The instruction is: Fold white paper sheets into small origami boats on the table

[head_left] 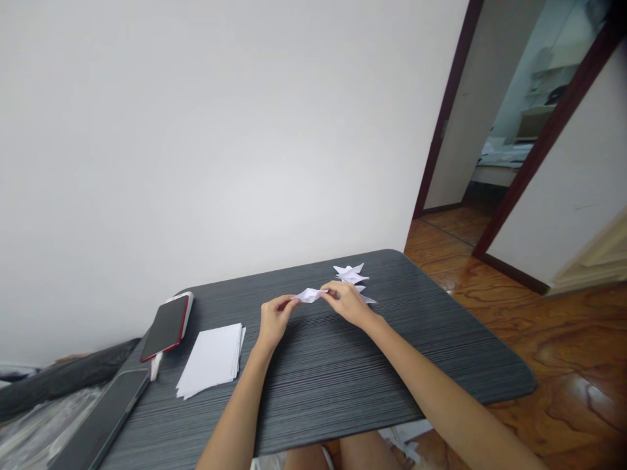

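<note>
A folded white paper piece (309, 296) with pointed ends is stretched between both hands above the dark table. My left hand (275, 318) pinches its left tip between thumb and fingers. The right tip is pinched the same way by my right hand (347, 301). Just behind and beside the right hand lie several folded white paper shapes (349, 272) in a row, pointed at both ends; that hand partly covers them. To the left of my left hand rests a stack of white paper sheets (211, 358), its edges slightly uneven.
On the table's (323, 398) left side lie a red-edged tablet (166, 328) on something white and a long dark flat object (105, 421). A white wall (235, 130) stands behind. An open doorway (482, 124) and wooden floor (563, 339) are at right.
</note>
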The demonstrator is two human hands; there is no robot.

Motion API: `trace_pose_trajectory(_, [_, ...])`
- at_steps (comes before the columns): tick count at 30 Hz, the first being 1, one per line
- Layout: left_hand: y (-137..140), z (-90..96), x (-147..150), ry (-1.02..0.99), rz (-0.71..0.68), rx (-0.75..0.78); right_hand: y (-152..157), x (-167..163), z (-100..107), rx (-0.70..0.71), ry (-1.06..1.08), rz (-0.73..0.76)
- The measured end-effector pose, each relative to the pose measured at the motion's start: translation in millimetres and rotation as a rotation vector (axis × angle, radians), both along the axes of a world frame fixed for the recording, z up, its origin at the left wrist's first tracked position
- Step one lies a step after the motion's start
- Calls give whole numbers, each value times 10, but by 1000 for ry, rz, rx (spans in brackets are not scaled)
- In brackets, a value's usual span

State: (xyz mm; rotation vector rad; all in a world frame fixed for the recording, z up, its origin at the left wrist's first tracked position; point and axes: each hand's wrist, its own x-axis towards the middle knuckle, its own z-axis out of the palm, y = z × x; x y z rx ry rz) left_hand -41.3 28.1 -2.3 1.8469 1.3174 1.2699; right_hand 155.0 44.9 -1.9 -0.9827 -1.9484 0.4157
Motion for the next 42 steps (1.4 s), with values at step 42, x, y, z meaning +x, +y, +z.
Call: trace_pose_trajectory(42, [-985,373,-1527,787,129,82,-593,971,-287,-286,-127,-498])
